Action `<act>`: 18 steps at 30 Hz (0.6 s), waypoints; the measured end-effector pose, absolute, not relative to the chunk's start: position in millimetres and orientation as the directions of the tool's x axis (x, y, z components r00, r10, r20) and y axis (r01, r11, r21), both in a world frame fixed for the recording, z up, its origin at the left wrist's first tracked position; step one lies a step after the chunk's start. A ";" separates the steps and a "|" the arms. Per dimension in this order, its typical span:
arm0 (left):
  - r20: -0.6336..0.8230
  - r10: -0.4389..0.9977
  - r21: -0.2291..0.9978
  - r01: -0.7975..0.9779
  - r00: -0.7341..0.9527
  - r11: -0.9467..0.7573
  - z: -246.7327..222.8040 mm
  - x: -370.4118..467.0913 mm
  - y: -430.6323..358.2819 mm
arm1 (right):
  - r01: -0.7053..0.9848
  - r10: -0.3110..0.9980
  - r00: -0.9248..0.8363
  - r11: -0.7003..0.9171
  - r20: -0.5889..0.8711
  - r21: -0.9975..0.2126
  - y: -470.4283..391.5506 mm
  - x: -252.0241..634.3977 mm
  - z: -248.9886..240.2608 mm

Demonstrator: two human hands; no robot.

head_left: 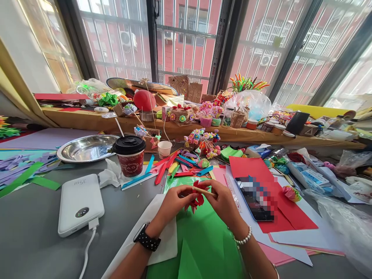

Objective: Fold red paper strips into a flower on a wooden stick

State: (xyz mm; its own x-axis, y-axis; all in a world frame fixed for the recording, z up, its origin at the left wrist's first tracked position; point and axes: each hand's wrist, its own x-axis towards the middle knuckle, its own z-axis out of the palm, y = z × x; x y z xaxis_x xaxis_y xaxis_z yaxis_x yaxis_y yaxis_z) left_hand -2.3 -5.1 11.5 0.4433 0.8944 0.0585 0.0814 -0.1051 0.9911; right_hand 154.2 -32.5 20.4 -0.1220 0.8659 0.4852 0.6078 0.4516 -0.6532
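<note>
Above a sheet of green paper point(210, 240), my left hand point(176, 199) pinches a red paper flower point(199, 200) whose petals point outward and down. My right hand point(223, 199) closes around a thin wooden stick point(205, 192). The stick's far end meets the flower near my left fingertips; exactly how they touch is hidden by the fingers. White tissue-like paper point(167, 221) lies under my left forearm. Cut strips of red paper point(164, 170) and blue paper point(136, 180) are scattered just beyond my hands.
Left of me are a white power bank point(80, 203) with its cable, a lidded cup point(130, 159) and a steel plate point(87, 149). On the right, a phone point(252, 199) rests on red paper point(299, 217) near a small folded flower point(291, 193). Crafts crowd the window ledge point(174, 133).
</note>
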 end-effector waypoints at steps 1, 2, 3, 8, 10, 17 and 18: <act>0.061 0.895 0.990 0.089 0.441 -0.111 11.7 -2.3 -5.2 | 0.603 0.870 -0.126 0.449 0.477 -0.659 -32.3 155.0 20.4; 0.063 0.897 0.988 0.101 0.437 -0.118 11.9 -2.3 -5.3 | 0.602 0.874 -0.129 0.445 0.469 -0.663 -32.2 155.4 20.3; 0.063 0.900 0.985 0.116 0.431 -0.124 12.0 -2.3 -5.5 | 0.609 0.877 -0.120 0.436 0.466 -0.663 -31.9 155.6 20.1; 0.062 0.918 0.975 0.172 0.393 -0.139 12.8 -1.9 -6.6 | 0.641 0.869 -0.102 0.429 0.484 -0.636 -31.4 152.4 18.6; 0.067 0.916 0.973 0.176 0.396 -0.148 12.5 -1.9 -6.7 | 0.648 0.859 -0.099 0.439 0.503 -0.622 -31.8 149.9 17.2; 0.092 0.921 0.978 0.142 0.379 -0.156 9.1 -1.2 -5.1 | 0.676 0.826 -0.085 0.459 0.557 -0.576 -31.1 145.1 11.5; 0.098 0.924 0.978 0.137 0.371 -0.159 9.5 -0.9 -5.4 | 0.676 0.826 -0.087 0.459 0.556 -0.577 -30.8 145.9 11.6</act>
State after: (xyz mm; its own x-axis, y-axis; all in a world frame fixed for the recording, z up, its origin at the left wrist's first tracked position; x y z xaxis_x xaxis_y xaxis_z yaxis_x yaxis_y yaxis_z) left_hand -0.9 -5.4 9.5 0.3707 0.9235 0.0983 0.1367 -0.1589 0.9778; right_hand 145.9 -30.8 11.6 -0.0872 0.8264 0.5564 0.6757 0.4595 -0.5765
